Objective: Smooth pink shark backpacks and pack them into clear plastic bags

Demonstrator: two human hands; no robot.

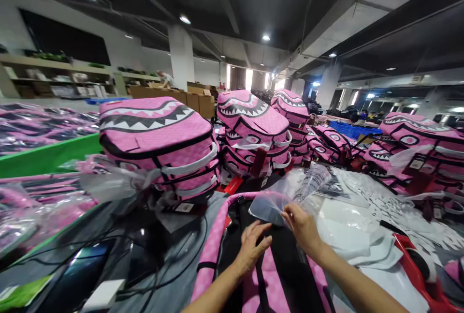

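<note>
A pink and black backpack [270, 267] lies in front of me, its black back panel and pink straps facing up. My right hand [302, 228] pinches the edge of a clear plastic sheet [268, 206] above the upper part of the backpack. Whether the sheet is a bag cannot be made out. Just left of it, my left hand [252, 247] is over the black panel with its fingers apart and nothing in them. Part of the backpack is hidden under my hands and forearms.
Stacked pink shark-mouth backpacks [155, 129] stand behind on the left, with another stack [250, 124] at the centre. To the right lie white sheets [348, 231] and a red tape dispenser [416, 269]. Black cables [159, 274] cross the table at left, beside a green partition [54, 153].
</note>
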